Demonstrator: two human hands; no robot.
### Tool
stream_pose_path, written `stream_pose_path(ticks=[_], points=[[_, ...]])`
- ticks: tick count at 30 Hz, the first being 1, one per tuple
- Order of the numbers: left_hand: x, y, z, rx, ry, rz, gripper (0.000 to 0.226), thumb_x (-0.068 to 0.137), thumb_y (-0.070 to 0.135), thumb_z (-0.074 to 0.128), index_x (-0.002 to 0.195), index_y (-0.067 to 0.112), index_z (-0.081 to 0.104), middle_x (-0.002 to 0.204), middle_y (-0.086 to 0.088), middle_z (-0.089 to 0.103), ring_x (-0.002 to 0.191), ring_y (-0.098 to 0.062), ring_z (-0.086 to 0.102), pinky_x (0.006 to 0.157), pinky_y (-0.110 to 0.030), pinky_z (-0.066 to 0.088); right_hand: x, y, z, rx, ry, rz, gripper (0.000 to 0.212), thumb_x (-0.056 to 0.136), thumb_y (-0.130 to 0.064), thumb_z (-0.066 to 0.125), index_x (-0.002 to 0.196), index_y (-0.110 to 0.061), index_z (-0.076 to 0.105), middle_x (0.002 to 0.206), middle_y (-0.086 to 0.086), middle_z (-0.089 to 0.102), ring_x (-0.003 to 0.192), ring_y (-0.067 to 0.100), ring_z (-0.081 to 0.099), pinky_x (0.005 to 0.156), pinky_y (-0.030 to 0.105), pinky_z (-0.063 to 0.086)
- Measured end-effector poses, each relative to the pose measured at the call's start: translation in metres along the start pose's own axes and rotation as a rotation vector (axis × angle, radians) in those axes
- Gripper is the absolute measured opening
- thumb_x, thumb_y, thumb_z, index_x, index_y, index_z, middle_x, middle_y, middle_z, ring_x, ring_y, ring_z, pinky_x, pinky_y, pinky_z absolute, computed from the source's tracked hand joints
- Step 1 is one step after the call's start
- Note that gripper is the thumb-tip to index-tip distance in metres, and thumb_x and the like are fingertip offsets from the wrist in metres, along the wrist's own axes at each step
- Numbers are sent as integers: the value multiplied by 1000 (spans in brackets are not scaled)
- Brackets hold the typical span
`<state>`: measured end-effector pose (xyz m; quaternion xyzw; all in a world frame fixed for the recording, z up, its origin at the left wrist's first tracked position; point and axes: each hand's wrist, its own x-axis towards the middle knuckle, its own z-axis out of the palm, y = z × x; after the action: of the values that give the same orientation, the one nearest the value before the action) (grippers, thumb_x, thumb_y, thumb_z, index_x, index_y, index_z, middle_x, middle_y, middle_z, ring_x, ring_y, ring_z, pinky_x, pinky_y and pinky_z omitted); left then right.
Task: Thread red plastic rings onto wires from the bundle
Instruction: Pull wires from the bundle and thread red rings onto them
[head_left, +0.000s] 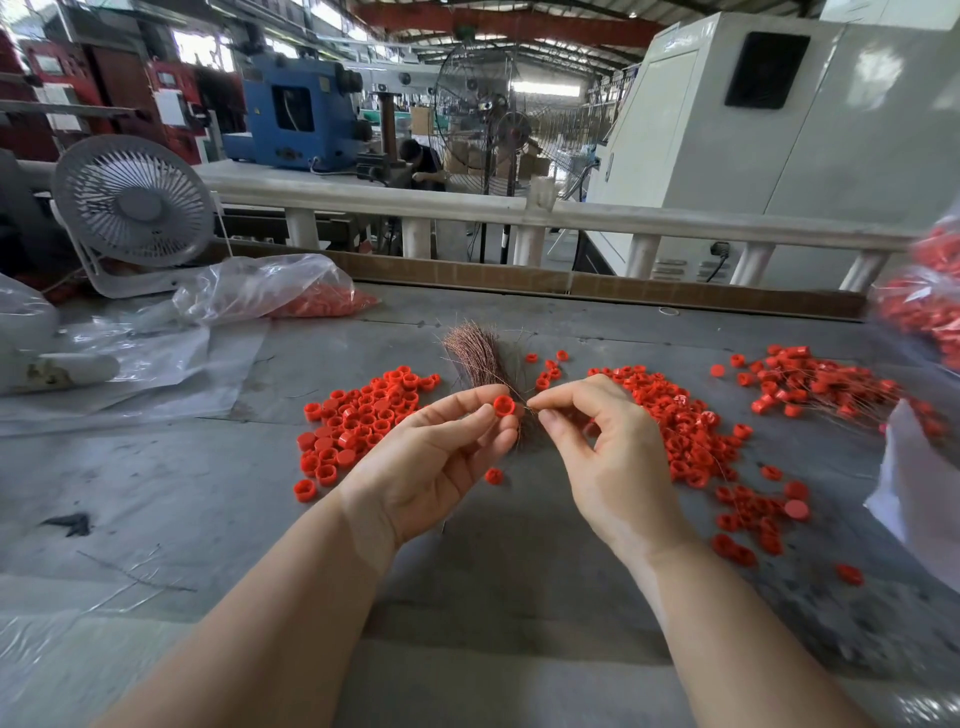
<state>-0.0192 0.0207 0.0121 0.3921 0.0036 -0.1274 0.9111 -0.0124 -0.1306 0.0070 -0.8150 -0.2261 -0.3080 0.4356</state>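
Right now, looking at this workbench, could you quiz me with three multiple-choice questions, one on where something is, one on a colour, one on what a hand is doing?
1. Where does the wire bundle lie?
A. Behind the hands, between two ring heaps
B. Inside the plastic bag
C. On the desk fan

2. What colour are the loose rings?
A. Blue
B. Red
C. White

3. What is the left hand doing?
A. Resting flat on the table
B. Holding a fan
C. Pinching one ring

Answers: 1 A, the bundle fans out on the table with red heaps either side. 2 B, every ring is red. 3 C, thumb and fingers pinch a ring while the right hand pinches a wire at it.
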Motion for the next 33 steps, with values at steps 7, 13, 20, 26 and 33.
stream_pose_path(ticks=[7, 13, 20, 26, 33], points=[[-2, 1, 1, 26, 5, -1, 20, 69, 0, 55, 85, 2, 69, 72, -10, 68, 63, -12, 67, 63, -21, 57, 0, -2, 0, 39, -28, -11, 15, 78, 0, 68, 81, -14, 72, 76, -8, 61, 75, 0, 54, 69, 7, 37], [-3, 1, 3, 34, 12, -15, 19, 70, 0, 55, 80, 2, 71, 70, -12, 67, 61, -13, 67, 63, -20, 57, -1, -2, 0, 57, -54, -2, 15, 78, 0, 68, 79, -14, 71, 74, -6, 63, 71, 2, 54, 68, 10, 39], [-2, 2, 3, 50, 10, -22, 22, 70, -1, 54, 75, 4, 75, 71, -11, 68, 62, -13, 67, 64, -20, 57, 0, -4, -2, 59, -61, 8, 16, 79, 1, 67, 78, -14, 70, 75, -10, 61, 73, -1, 53, 68, 5, 36], [-1, 2, 2, 61, 20, -16, 22, 67, -2, 56, 74, 5, 76, 71, -11, 69, 63, -12, 68, 61, -19, 57, 0, -3, -2, 43, -65, 42, 15, 79, 1, 68, 78, -14, 70, 74, -7, 62, 70, 4, 54, 67, 10, 39], [-1, 2, 2, 80, 17, -20, 23, 69, -3, 55, 75, 5, 76, 74, -10, 71, 65, -12, 69, 60, -18, 56, 0, -3, -1, 49, -66, 57, 15, 79, 1, 68, 78, -13, 71, 73, -4, 61, 70, 7, 55, 66, 15, 43]])
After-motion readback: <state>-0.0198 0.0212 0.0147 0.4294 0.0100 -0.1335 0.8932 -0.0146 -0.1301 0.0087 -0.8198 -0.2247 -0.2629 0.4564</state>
